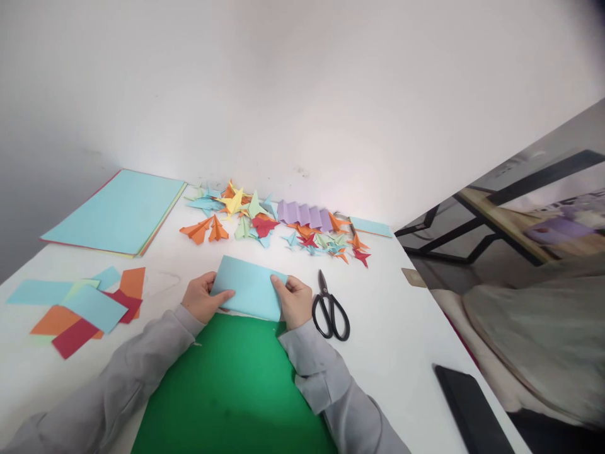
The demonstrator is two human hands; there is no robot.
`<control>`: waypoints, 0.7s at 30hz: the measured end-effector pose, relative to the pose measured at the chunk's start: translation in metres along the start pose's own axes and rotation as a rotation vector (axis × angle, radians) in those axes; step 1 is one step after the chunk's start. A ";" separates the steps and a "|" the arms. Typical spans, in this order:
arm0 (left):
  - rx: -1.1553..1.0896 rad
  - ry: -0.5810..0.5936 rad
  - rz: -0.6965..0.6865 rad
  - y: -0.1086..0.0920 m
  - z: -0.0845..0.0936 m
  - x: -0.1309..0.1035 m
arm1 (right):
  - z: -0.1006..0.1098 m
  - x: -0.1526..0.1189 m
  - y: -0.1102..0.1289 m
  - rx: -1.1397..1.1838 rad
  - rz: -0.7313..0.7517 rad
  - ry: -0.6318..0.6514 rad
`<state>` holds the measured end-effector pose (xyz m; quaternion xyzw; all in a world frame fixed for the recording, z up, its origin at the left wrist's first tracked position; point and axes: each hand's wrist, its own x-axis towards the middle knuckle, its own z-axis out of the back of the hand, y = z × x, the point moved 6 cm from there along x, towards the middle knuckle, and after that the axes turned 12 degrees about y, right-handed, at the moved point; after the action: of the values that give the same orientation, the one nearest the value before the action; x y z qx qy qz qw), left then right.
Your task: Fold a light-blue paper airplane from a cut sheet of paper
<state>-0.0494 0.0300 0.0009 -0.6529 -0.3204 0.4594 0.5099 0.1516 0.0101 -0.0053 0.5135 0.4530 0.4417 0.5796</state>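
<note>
A light blue paper rectangle [248,287] is held up between my two hands, above the far edge of a green sheet [231,384]. My left hand [205,298] grips its left edge, thumb lying on the front face. On the right edge, my right hand [293,301] pinches it with the thumb on top near the upper corner. The other fingers of both hands are partly hidden behind the paper. Black-handled scissors [329,309] lie just right of my right hand, points away from me.
Coloured paper pieces [97,307] lie at left, below a stack of large sheets [118,211]. Folded paper shapes [234,202] and a pleated purple strip [305,215] line the wall. A black flat object [472,410] rests at the right edge.
</note>
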 end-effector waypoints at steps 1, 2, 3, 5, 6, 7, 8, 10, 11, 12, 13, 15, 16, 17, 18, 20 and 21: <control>-0.007 0.003 -0.003 0.000 0.000 0.000 | 0.000 0.000 0.000 0.011 -0.008 0.005; -0.012 0.004 -0.008 0.000 0.001 0.000 | 0.000 0.000 0.000 0.021 -0.014 0.007; -0.016 0.005 -0.012 0.000 0.001 0.000 | 0.000 0.000 -0.001 0.028 -0.018 0.009; -0.022 0.000 -0.016 0.000 0.001 0.000 | 0.000 0.000 -0.001 0.044 -0.023 0.015; -0.024 -0.003 -0.019 -0.001 0.001 0.001 | -0.001 0.000 -0.002 0.056 -0.025 0.020; -0.026 -0.005 -0.023 -0.001 0.002 0.001 | -0.001 0.000 -0.002 0.073 -0.026 0.026; -0.029 -0.003 -0.026 -0.001 0.001 0.001 | -0.002 0.000 -0.003 0.093 -0.026 0.032; -0.034 -0.001 -0.027 0.000 0.001 0.000 | -0.002 0.000 -0.005 0.131 -0.027 0.035; -0.034 0.002 -0.025 0.000 0.001 0.000 | -0.002 0.000 -0.005 0.146 -0.026 0.030; -0.032 0.005 -0.024 0.000 0.001 0.000 | -0.001 0.000 -0.005 0.158 -0.024 0.023; -0.029 0.010 -0.023 0.000 0.001 0.000 | 0.000 0.001 -0.005 0.169 -0.023 0.019; -0.023 0.028 -0.023 -0.001 0.000 -0.001 | 0.004 0.006 -0.002 0.194 -0.031 0.037; -0.019 0.042 -0.020 -0.002 0.000 -0.001 | 0.005 0.008 0.000 0.212 -0.048 0.071; -0.014 0.060 -0.015 -0.002 0.000 -0.001 | 0.005 0.011 0.002 0.232 -0.068 0.121; -0.007 0.082 -0.007 -0.003 -0.001 -0.001 | 0.005 0.014 0.006 0.247 -0.092 0.189; 0.003 0.141 -0.007 -0.004 -0.004 -0.001 | 0.004 0.017 0.015 0.230 -0.125 0.334; 0.008 0.175 -0.012 -0.005 -0.006 -0.002 | 0.003 0.016 0.020 0.170 -0.131 0.416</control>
<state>-0.0445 0.0277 0.0070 -0.6866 -0.2767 0.3989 0.5412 0.1565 0.0273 0.0137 0.4278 0.6308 0.4596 0.4560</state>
